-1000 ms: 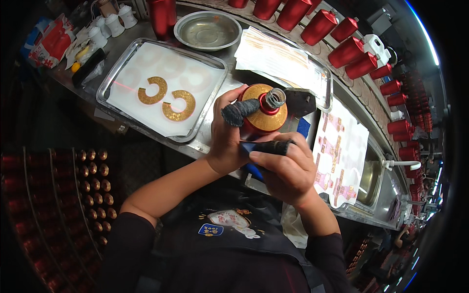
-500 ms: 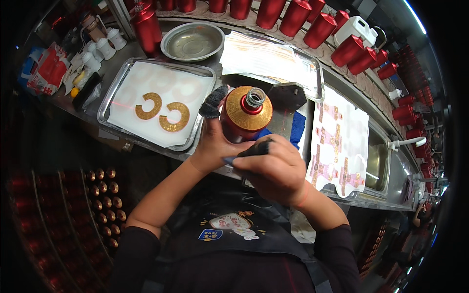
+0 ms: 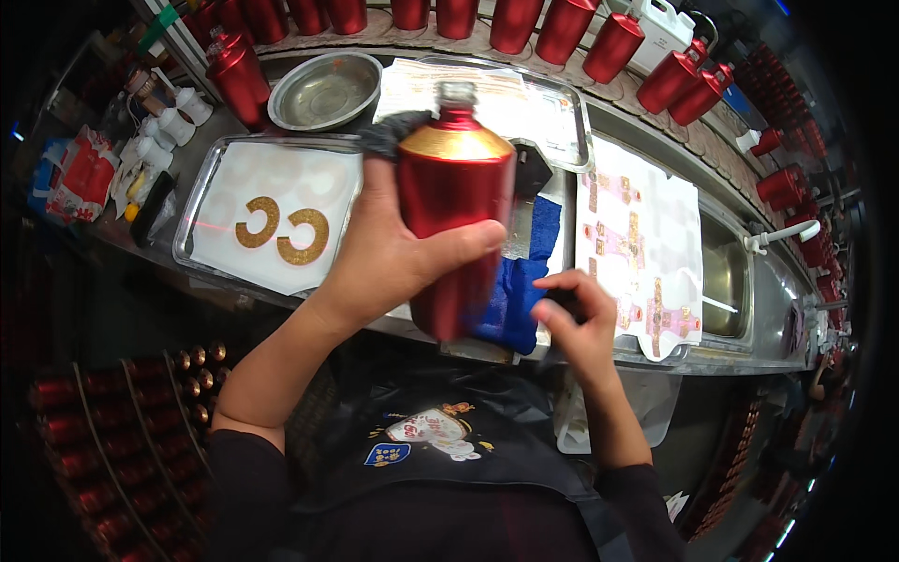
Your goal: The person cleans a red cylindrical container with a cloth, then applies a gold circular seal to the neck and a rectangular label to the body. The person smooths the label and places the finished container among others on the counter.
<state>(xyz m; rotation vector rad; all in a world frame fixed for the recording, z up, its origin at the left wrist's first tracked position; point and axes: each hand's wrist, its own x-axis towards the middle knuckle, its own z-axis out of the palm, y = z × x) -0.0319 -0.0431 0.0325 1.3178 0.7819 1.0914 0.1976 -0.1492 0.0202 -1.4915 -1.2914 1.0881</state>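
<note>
Red bottle (image 3: pixel 454 201) swung side-on, right hand (image 3: pixel 585 326) drawn away since earlier frame; left hand (image 3: pixel 389 258), nearer, clasps bottle, long axis tilted, neck away from body; bottle lies left of right fingertips, thumb and forefinger parted (remaining grip unclear), blue cloth (image 3: pixel 520 309) showing between

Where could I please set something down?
Bare: the white paper beyond the gold C-shaped labels, and the steel counter right of the steel sink. Crowded: around the blue cloth, the red bottle in the left hand, and the right hand.
</note>
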